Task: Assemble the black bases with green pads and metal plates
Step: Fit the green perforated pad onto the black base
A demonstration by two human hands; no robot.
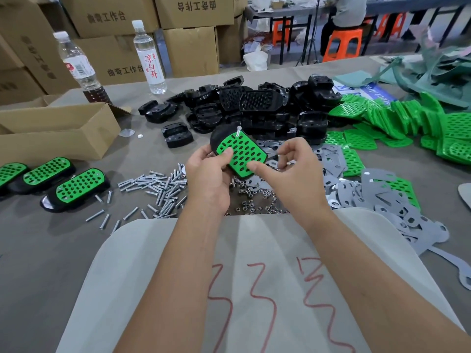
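My left hand (207,174) grips a black base with a perforated green pad (242,154) on it, raised above the table. A screw (238,130) sticks up from the pad's far corner. My right hand (288,171) is at the pad's right edge, its forefinger pressing on the green face, the other fingers curled behind. Beyond lies a heap of black bases (254,108). Loose green pads (397,123) are spread to the right. Grey metal plates (377,197) lie at my right. Three finished assemblies (76,189) sit at the left.
Screws (158,189) and nuts (254,200) are scattered just in front of me. An open cardboard box (56,131) and two bottles (150,57) stand at the left, stacked cartons behind them. A white cloth with red marks (254,289) covers my lap.
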